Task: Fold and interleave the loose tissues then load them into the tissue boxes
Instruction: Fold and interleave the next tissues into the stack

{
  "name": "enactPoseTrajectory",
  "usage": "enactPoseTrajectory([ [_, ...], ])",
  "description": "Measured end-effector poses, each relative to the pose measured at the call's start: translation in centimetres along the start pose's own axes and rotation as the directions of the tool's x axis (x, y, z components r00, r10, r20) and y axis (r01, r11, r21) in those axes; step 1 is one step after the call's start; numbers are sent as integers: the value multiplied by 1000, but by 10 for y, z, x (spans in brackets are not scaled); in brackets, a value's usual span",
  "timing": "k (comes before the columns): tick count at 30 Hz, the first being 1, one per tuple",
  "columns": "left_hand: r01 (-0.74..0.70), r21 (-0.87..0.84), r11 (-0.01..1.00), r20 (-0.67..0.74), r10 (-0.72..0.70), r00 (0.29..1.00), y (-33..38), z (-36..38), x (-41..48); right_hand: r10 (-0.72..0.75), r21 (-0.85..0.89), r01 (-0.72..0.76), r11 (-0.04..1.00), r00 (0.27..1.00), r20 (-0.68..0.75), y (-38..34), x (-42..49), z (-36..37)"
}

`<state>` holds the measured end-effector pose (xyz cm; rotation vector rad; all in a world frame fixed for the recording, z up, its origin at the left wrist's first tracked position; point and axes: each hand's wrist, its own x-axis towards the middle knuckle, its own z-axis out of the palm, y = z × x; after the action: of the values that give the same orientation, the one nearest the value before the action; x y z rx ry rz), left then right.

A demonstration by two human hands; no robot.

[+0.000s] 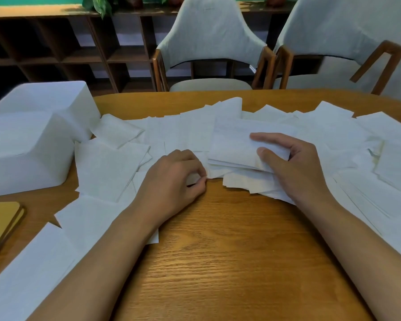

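Interleaving step is in hand: folded tissue stack (232,144) is gripped by right hand (296,167), and a loose tissue (215,173) is pinched by left hand (174,179). A careful tuck into the stack is probably needed next (tissue boxes (26,147) sit unloaded, surface's left).

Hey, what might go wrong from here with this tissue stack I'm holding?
The folded stack under the right hand looks uneven, with lower sheets jutting out, so it may fan apart if lifted. The left hand pinches one thin tissue edge; a hard pull might tear it or drag the loose tissues beside it.
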<state>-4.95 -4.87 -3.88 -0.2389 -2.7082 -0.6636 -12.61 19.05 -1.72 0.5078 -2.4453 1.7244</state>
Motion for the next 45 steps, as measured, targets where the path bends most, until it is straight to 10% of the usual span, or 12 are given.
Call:
enactPoseTrajectory([
  [13, -85, -230, 970, -191, 41, 981, 22, -13, -3, 17, -34, -20, 999, 997, -81, 8, 3, 1],
  [27, -75, 70, 995, 41, 72, 997, 23, 9, 0, 18, -73, -23, 997, 997, -80, 6, 0, 7],
  [39, -159, -16, 987, -171, 154, 973, 31, -2, -2, 13, -110, -23, 994, 996, -94, 7, 0, 7],
  [45, -283, -386, 878, -302, 170, 938, 40, -24, -4, -15, -123, 0, 992, 992, -125, 9, 2, 5],
])
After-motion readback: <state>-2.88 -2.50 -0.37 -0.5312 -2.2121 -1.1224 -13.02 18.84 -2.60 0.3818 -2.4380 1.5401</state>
